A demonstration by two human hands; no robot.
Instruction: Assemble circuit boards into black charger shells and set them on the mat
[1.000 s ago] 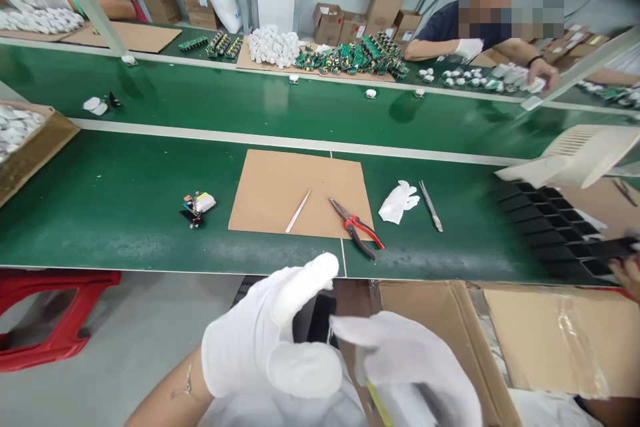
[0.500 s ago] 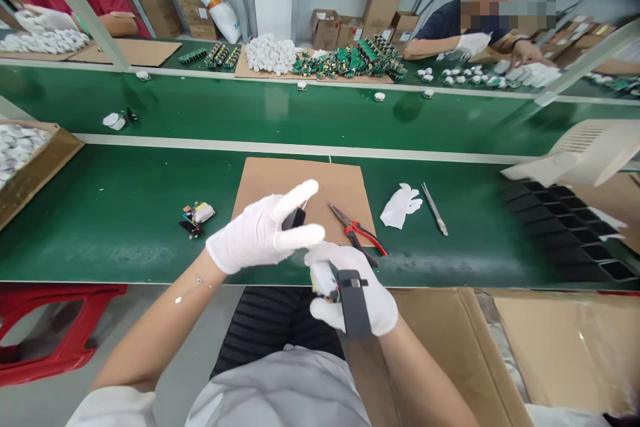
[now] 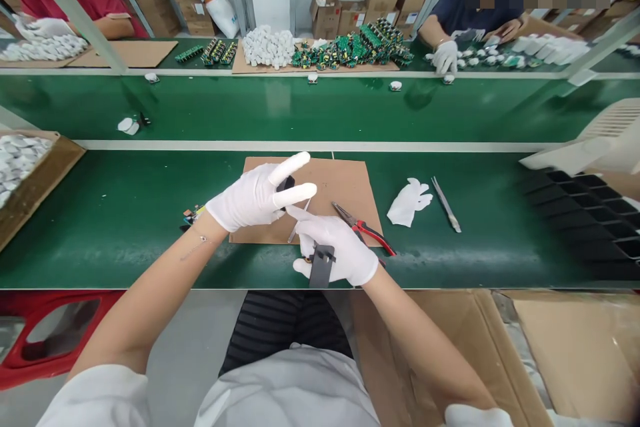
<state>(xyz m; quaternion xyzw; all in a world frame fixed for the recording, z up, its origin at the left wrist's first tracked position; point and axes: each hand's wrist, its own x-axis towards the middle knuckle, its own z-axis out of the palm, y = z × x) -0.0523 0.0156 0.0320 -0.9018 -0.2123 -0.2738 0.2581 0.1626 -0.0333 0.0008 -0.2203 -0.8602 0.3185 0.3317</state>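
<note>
White gloves cover both hands. The left hand (image 3: 257, 197) is raised over the cardboard sheet (image 3: 345, 183), index and middle fingers stretched out straight, the rest curled around a small black part (image 3: 287, 183) that shows between thumb and fingers. The right hand (image 3: 334, 250) sits just below and beside it, near the front edge of the green surface (image 3: 125, 240), fingers closed around a flat dark grey piece (image 3: 321, 267) that hangs down from the fist; its index finger points up toward the left hand, and the two gloves nearly touch.

On the cardboard, a pale thin stick (image 3: 299, 221) lies partly under the hands, and red-handled pliers (image 3: 365, 230) lie to the right, their handles past the sheet's edge. Further right on the surface rest a spare glove (image 3: 409, 201) and metal tweezers (image 3: 447, 204), just beside each other. A small circuit board (image 3: 193, 215) peeks out beside the left wrist. A box of white parts (image 3: 20, 160) stands at the far left, black trays (image 3: 585, 213) at the far right.

Beyond the belt (image 3: 300, 110), green boards (image 3: 350, 50) and white caps (image 3: 267, 47) are piled, and other people's gloved hands work there.
</note>
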